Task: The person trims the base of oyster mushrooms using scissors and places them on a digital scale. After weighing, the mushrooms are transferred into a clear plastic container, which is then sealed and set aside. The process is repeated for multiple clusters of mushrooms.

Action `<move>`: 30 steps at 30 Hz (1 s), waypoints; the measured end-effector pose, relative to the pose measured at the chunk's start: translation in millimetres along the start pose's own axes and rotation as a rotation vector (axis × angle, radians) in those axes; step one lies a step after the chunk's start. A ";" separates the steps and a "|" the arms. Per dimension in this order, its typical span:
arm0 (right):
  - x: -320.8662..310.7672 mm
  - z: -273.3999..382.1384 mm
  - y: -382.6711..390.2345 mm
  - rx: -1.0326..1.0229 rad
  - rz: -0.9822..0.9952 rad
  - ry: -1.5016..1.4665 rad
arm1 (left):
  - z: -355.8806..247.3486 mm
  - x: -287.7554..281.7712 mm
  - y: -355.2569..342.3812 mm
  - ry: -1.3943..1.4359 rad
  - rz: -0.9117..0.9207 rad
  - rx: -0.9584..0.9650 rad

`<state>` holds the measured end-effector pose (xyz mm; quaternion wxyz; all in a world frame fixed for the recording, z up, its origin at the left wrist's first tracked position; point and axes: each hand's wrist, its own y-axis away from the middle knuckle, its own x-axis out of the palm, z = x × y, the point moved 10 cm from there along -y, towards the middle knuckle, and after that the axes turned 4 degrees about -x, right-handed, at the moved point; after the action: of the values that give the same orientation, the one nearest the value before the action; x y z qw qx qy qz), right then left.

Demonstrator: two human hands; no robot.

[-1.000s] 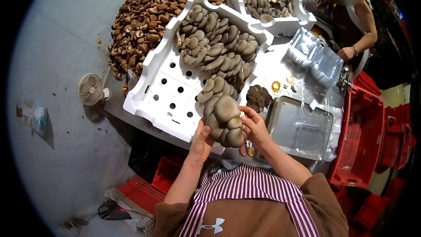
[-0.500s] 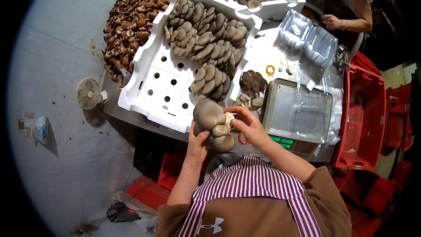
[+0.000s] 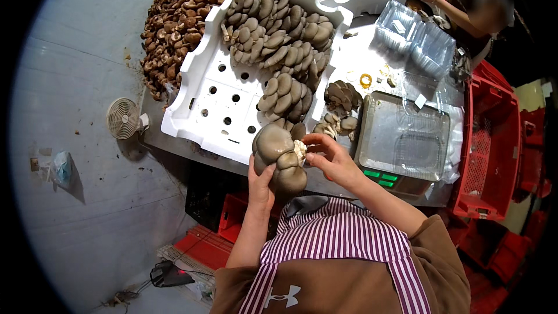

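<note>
Grey floor [image 3: 87, 102] (lightly littered) beside a brightly lit table [image 3: 358, 52].

The held mushroom cluster [image 3: 272, 144] had grey-brown caps [image 3: 289, 180] and a cream stem [image 3: 300, 152]. The box [image 3: 220, 105] was white, its holes [image 3: 235, 98] dark. The apron [image 3: 337, 232] was striped purple and white, the shirt [image 3: 349, 285] brown, the crate [image 3: 482, 163] red, the rubber band [image 3: 361, 81] orange-yellow.
</note>
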<state>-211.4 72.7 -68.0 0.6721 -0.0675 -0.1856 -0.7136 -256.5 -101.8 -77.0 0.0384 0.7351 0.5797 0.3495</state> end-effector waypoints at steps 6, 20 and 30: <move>9.0 2.1 -0.1 0.163 0.055 0.359 | -28.1 15.6 5.5 -0.444 -0.033 0.235; 10.7 19.4 -13.1 0.107 0.089 0.611 | -63.9 58.7 21.9 -0.935 -0.122 0.411; -5.3 52.8 -9.4 0.070 -0.062 0.578 | -61.3 73.3 15.6 -0.992 -0.151 0.496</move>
<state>-228.3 96.7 -22.9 0.6768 0.1678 -0.0129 -0.7167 -271.8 -63.8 10.8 0.1575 0.7548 0.6082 -0.1887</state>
